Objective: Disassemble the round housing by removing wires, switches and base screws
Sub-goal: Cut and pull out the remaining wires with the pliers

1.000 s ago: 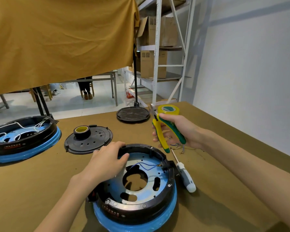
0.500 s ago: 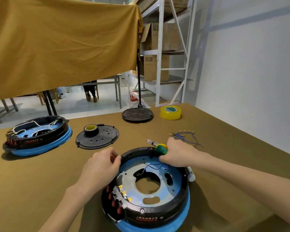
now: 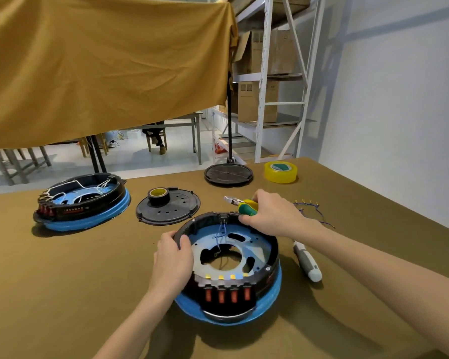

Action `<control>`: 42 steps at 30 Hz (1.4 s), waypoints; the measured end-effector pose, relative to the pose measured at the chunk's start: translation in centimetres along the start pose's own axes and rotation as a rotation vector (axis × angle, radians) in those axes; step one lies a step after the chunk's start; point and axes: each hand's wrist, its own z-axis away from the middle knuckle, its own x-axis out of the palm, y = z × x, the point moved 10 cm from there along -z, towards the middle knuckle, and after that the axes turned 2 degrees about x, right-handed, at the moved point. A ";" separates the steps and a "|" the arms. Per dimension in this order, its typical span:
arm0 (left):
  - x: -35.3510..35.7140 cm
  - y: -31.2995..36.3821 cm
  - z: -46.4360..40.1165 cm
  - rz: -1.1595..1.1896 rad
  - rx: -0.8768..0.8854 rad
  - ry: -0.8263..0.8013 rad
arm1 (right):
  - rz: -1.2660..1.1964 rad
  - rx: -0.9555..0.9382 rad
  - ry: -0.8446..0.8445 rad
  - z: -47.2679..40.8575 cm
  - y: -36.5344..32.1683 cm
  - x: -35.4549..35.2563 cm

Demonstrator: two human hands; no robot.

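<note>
I had the round housing [image 3: 231, 265] sitting on the brown table [image 3: 62, 281] directly in front of me, its blue rim underneath and its open side up, with the row of four red switches [image 3: 226, 295] turned toward me on the near wall. My left hand [image 3: 173, 257] gripped the housing's left rim, thumb hooked over the black edge and fingers wrapped down the outside. My right hand [image 3: 272, 216] was closed around the green and yellow handles of the pliers [image 3: 241, 203], held at the far rim of the housing with the metal nose pointing left and away; I could not tell whether the nose had hold of anything. A thin blue wire [image 3: 222, 234] ran from the far inner wall down across the metal plate toward the centre opening. To the right of the housing a white-handled screwdriver [image 3: 307, 261] lay on the table, and farther back on that side lay a loose bundle of blue wires [image 3: 311, 211]. Beyond the housing sat a black cover plate [image 3: 176, 212] with a small roll of tape [image 3: 158, 196] on it, a second black disc [image 3: 228, 174], and a yellow roll of tape [image 3: 280, 171]. A second housing [image 3: 83, 203], with white wires inside it, stood well off to the left.
</note>
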 end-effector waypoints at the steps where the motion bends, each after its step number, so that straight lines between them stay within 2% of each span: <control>1: -0.3 -0.3 0.0 -0.042 0.002 0.003 | 0.005 -0.007 -0.007 0.2 0.0 0.0; 4: -1.9 0.7 -1.2 -0.062 0.111 0.073 | 0.022 -0.018 -0.069 1.1 0.2 0.8; 6: -0.4 1.0 -2.6 0.033 0.125 -0.061 | 0.074 -0.026 -0.041 1.8 0.1 1.1; 8: 2.0 0.4 -3.4 0.192 0.022 -0.261 | 0.169 -0.044 0.072 2.3 -0.3 0.8; 11: 3.1 -0.2 -3.2 0.235 0.003 -0.359 | 0.236 -0.027 0.152 2.6 0.2 0.9; 14: 1.8 -0.4 -2.7 0.088 0.111 -0.263 | 0.135 -0.021 0.089 2.0 1.2 1.8; 17: 0.5 -0.8 -2.1 -0.114 0.200 -0.141 | 0.111 -0.158 0.070 0.9 -0.1 1.7; 21: 1.0 -0.3 -2.7 0.071 0.184 -0.206 | 0.158 -0.330 0.098 -0.5 -2.8 0.9; 23: 1.9 -0.4 -2.6 0.188 0.128 -0.243 | 0.148 -0.340 0.158 -0.4 -3.2 0.2; 25: 2.3 -1.0 -2.2 0.239 0.099 -0.199 | 0.064 -0.286 0.166 0.4 -2.7 -0.2; 30: 2.2 -0.8 -0.4 0.151 0.161 -0.040 | -0.002 -0.223 0.038 3.7 -1.7 0.2; 42: 2.1 -0.9 0.2 0.228 0.163 -0.047 | 0.175 -0.259 0.030 4.5 -4.7 0.8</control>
